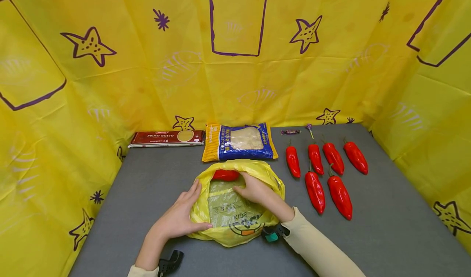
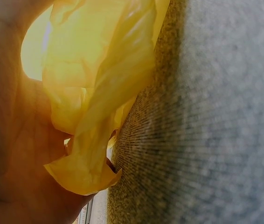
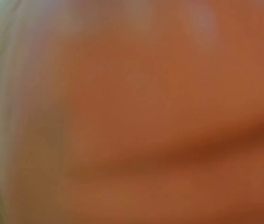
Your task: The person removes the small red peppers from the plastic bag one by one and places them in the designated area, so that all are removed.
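Note:
In the head view a yellow plastic bag (image 1: 243,233) lies on the grey table with its mouth spread wide. My left hand (image 1: 178,215) rests against the bag's left side, thumb and fingers spread apart along the rim. The left wrist view shows yellow film (image 2: 85,93) by the palm. Inside the bag's mouth is my right hand (image 1: 255,189), its thumb apart from the forefinger. A red pepper (image 1: 225,175) lies at the far side of the bag, by the right fingertips. Some right fingers are hidden. Only blurred skin shows in the right wrist view.
Several red peppers (image 1: 314,191) lie right of the bag. Behind it is a blue and yellow pasta packet (image 1: 244,140), with a red spaghetti box (image 1: 167,139) to its left. A wrapped candy (image 1: 290,132) and a lollipop (image 1: 309,129) lie at the back. Yellow curtains (image 1: 235,81) surround the table.

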A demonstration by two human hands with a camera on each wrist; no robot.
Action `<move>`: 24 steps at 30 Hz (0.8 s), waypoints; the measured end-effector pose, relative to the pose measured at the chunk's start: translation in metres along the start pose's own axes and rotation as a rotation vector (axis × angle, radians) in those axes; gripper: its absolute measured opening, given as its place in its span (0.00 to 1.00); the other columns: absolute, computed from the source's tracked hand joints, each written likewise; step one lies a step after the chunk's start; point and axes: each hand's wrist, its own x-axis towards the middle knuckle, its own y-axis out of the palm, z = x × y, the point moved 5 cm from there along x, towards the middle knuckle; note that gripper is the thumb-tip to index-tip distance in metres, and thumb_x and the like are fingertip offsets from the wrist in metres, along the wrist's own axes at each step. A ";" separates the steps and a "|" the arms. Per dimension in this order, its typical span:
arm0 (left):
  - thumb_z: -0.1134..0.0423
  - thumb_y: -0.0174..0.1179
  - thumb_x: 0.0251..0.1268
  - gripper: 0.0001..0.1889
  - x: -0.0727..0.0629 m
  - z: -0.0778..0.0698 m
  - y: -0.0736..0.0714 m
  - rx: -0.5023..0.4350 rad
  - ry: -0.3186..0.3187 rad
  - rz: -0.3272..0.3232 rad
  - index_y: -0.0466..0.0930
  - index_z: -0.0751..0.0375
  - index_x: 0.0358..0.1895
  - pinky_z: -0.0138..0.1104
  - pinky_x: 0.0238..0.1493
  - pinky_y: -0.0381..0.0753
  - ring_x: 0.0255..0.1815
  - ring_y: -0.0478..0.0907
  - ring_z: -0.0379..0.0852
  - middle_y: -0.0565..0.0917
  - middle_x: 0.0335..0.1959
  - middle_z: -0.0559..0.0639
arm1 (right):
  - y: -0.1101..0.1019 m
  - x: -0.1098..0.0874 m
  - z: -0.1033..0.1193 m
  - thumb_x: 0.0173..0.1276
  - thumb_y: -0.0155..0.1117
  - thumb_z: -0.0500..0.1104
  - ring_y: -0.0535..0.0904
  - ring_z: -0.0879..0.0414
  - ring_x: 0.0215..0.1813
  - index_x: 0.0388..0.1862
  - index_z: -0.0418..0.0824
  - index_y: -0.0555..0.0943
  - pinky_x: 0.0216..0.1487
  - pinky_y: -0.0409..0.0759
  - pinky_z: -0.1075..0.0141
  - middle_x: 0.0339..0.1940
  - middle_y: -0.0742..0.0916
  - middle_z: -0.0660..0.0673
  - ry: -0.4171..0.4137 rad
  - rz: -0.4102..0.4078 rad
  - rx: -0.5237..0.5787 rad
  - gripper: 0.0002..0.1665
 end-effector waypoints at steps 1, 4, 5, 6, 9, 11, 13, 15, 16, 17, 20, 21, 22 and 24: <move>0.26 0.74 0.50 0.69 0.000 0.000 0.000 0.001 -0.001 -0.002 0.47 0.61 0.87 0.57 0.69 0.74 0.77 0.64 0.56 0.45 0.89 0.54 | 0.001 0.000 0.000 0.77 0.69 0.44 0.80 0.36 0.68 0.78 0.32 0.70 0.72 0.75 0.43 0.70 0.81 0.29 -0.010 -0.003 0.017 0.37; 0.26 0.75 0.51 0.69 0.000 0.000 0.000 0.003 -0.003 -0.002 0.47 0.61 0.87 0.57 0.69 0.74 0.76 0.64 0.56 0.45 0.89 0.54 | 0.002 -0.001 0.000 0.76 0.69 0.40 0.81 0.38 0.65 0.74 0.33 0.74 0.70 0.76 0.43 0.67 0.83 0.29 -0.059 -0.010 0.069 0.31; 0.27 0.75 0.51 0.69 0.000 0.000 0.000 0.002 -0.004 -0.002 0.47 0.61 0.87 0.57 0.69 0.74 0.76 0.64 0.56 0.45 0.89 0.54 | 0.003 -0.002 0.001 0.76 0.68 0.39 0.82 0.39 0.64 0.73 0.33 0.75 0.70 0.77 0.43 0.66 0.83 0.30 -0.077 -0.015 0.083 0.29; 0.27 0.75 0.51 0.69 0.000 0.000 0.000 0.003 -0.004 -0.002 0.47 0.61 0.87 0.57 0.69 0.74 0.76 0.64 0.57 0.45 0.89 0.55 | 0.004 -0.002 0.001 0.76 0.68 0.38 0.82 0.39 0.63 0.72 0.33 0.76 0.69 0.77 0.43 0.65 0.84 0.30 -0.101 -0.022 0.092 0.28; 0.27 0.75 0.51 0.69 0.000 0.000 0.000 0.001 -0.005 0.000 0.47 0.61 0.87 0.58 0.69 0.74 0.77 0.64 0.57 0.45 0.89 0.55 | 0.005 -0.003 0.002 0.75 0.68 0.36 0.82 0.42 0.60 0.69 0.32 0.78 0.66 0.79 0.44 0.63 0.85 0.32 -0.146 -0.034 0.107 0.25; 0.27 0.75 0.51 0.69 0.000 -0.001 -0.001 -0.001 -0.003 0.001 0.47 0.61 0.87 0.58 0.69 0.74 0.77 0.64 0.57 0.45 0.89 0.55 | 0.005 -0.004 0.002 0.75 0.69 0.36 0.83 0.44 0.57 0.68 0.32 0.78 0.63 0.81 0.46 0.61 0.85 0.32 -0.152 -0.037 0.108 0.25; 0.27 0.75 0.51 0.69 0.000 -0.001 0.000 -0.004 -0.002 0.002 0.46 0.61 0.87 0.58 0.69 0.74 0.77 0.64 0.57 0.44 0.89 0.55 | 0.005 -0.005 0.001 0.74 0.70 0.36 0.83 0.46 0.53 0.68 0.32 0.79 0.60 0.83 0.49 0.59 0.86 0.33 -0.141 -0.030 0.111 0.26; 0.28 0.75 0.52 0.69 0.000 -0.001 0.000 -0.010 -0.002 0.004 0.46 0.61 0.87 0.58 0.69 0.74 0.77 0.63 0.57 0.44 0.89 0.55 | 0.005 -0.006 0.000 0.74 0.71 0.38 0.82 0.48 0.50 0.68 0.33 0.79 0.57 0.83 0.50 0.59 0.87 0.34 -0.122 -0.024 0.112 0.26; 0.28 0.75 0.52 0.69 0.000 -0.001 0.000 -0.011 -0.001 0.005 0.46 0.61 0.87 0.58 0.70 0.74 0.77 0.63 0.57 0.44 0.89 0.54 | 0.004 -0.006 0.000 0.74 0.71 0.38 0.82 0.48 0.51 0.68 0.33 0.79 0.58 0.83 0.50 0.58 0.87 0.34 -0.115 -0.021 0.111 0.27; 0.28 0.75 0.52 0.69 0.000 -0.001 0.000 -0.013 -0.001 0.006 0.46 0.60 0.87 0.58 0.70 0.74 0.77 0.63 0.57 0.44 0.89 0.54 | 0.004 -0.007 0.000 0.73 0.72 0.39 0.82 0.48 0.51 0.68 0.33 0.79 0.58 0.83 0.50 0.58 0.87 0.34 -0.110 -0.021 0.104 0.27; 0.28 0.75 0.52 0.68 0.000 -0.002 0.000 -0.018 -0.001 0.008 0.46 0.60 0.87 0.58 0.70 0.73 0.78 0.63 0.58 0.44 0.89 0.54 | 0.001 -0.009 0.003 0.72 0.73 0.40 0.84 0.46 0.56 0.67 0.34 0.81 0.62 0.82 0.48 0.58 0.88 0.36 -0.124 -0.032 0.075 0.27; 0.28 0.75 0.52 0.68 0.000 -0.002 0.000 -0.018 -0.001 0.007 0.46 0.60 0.87 0.58 0.70 0.73 0.78 0.63 0.58 0.44 0.89 0.53 | 0.000 -0.010 0.004 0.72 0.74 0.40 0.85 0.46 0.57 0.66 0.34 0.82 0.62 0.82 0.48 0.58 0.89 0.36 -0.134 -0.039 0.062 0.26; 0.28 0.75 0.52 0.68 0.000 -0.002 0.000 -0.018 0.000 0.008 0.46 0.60 0.87 0.58 0.70 0.73 0.78 0.63 0.58 0.44 0.89 0.53 | -0.002 -0.012 0.006 0.71 0.74 0.40 0.85 0.47 0.56 0.65 0.35 0.82 0.61 0.83 0.48 0.57 0.89 0.38 -0.145 -0.049 0.038 0.26; 0.28 0.75 0.52 0.68 0.000 -0.002 0.000 -0.021 -0.001 0.009 0.46 0.60 0.87 0.58 0.70 0.73 0.78 0.63 0.58 0.43 0.89 0.53 | -0.005 -0.015 0.009 0.70 0.76 0.41 0.85 0.51 0.51 0.63 0.37 0.84 0.57 0.85 0.52 0.54 0.90 0.41 -0.170 -0.072 -0.005 0.24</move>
